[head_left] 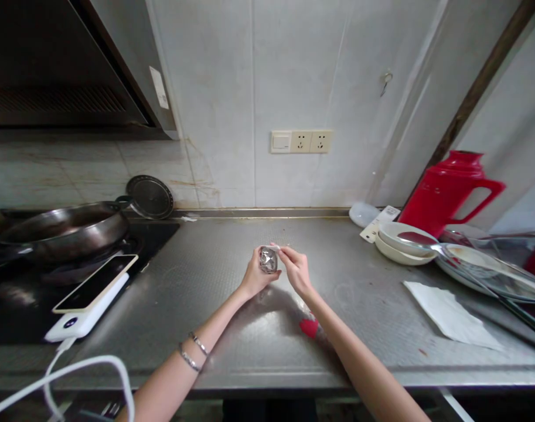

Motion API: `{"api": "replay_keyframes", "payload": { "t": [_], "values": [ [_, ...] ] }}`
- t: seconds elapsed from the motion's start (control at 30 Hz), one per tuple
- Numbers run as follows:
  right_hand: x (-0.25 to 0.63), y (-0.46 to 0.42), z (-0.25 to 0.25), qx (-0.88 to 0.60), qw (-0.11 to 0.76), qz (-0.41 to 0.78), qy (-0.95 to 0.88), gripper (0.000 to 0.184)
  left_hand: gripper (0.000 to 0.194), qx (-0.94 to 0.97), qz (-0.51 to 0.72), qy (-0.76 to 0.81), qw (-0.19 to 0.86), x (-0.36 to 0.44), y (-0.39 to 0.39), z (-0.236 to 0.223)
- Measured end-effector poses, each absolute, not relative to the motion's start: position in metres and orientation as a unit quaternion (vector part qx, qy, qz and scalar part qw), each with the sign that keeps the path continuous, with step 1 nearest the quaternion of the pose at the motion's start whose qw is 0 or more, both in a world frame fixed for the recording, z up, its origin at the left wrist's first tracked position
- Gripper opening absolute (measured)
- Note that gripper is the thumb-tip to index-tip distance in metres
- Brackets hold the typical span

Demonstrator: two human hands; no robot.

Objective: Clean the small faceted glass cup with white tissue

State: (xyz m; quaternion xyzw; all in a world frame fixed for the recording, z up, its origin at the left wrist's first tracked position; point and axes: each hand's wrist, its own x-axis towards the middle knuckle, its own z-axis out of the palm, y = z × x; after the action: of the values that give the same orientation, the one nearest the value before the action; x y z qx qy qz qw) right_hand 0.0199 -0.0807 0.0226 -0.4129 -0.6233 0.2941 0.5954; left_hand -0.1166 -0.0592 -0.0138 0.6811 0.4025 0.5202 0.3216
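My left hand (255, 276) is wrapped round the side of a small clear glass (268, 259). The end of it facing me is shiny and faceted, and I cannot tell whether that is its base or its mouth. Close against the far right side of the glass, the fingers of my right hand (296, 268) are pinched on a bit of something whitish, too small to name. Both hands are held over the middle of the metal counter (197, 293). A red object (309, 327) lies beneath my right forearm, partly hidden by it.
Left is a stove with a metal pan (69, 231), a phone (98, 282) on a white power bank (87, 316), and a white cable (87, 363). Right are a red thermos (445, 190), stacked bowls (403, 246), plates, utensils and a paper napkin (452, 316). Sockets (301, 142) sit on the wall.
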Motion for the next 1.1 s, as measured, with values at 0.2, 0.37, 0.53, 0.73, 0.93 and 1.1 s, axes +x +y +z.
{"api": "replay_keyframes", "payload": {
  "t": [0.2, 0.37, 0.53, 0.73, 0.93, 1.1],
  "values": [
    [0.026, -0.079, 0.028, -0.411, 0.603, 0.272, -0.628, 0.028, 0.073, 0.683, 0.524, 0.398, 0.319, -0.122, -0.054, -0.014],
    [0.026, -0.068, 0.04, -0.447, 0.611, 0.129, -0.641, 0.025, 0.078, 0.702, 0.503, 0.41, 0.292, -0.121, -0.056, -0.01],
    [0.018, -0.059, 0.048, -0.397, 0.508, 0.062, -0.761, 0.024, 0.067, 0.727, 0.472, 0.416, 0.276, -0.116, -0.064, -0.005],
    [0.019, -0.064, 0.05, -0.399, 0.468, 0.082, -0.784, 0.028, 0.056, 0.724, 0.458, 0.442, 0.266, -0.117, -0.066, -0.002],
    [0.023, -0.071, 0.047, -0.372, 0.483, 0.076, -0.789, 0.027, 0.067, 0.728, 0.471, 0.417, 0.27, -0.118, -0.064, -0.004],
    [0.028, -0.076, 0.046, -0.362, 0.507, 0.096, -0.776, 0.026, 0.074, 0.735, 0.472, 0.405, 0.269, -0.116, -0.065, -0.007]
  ]
}}
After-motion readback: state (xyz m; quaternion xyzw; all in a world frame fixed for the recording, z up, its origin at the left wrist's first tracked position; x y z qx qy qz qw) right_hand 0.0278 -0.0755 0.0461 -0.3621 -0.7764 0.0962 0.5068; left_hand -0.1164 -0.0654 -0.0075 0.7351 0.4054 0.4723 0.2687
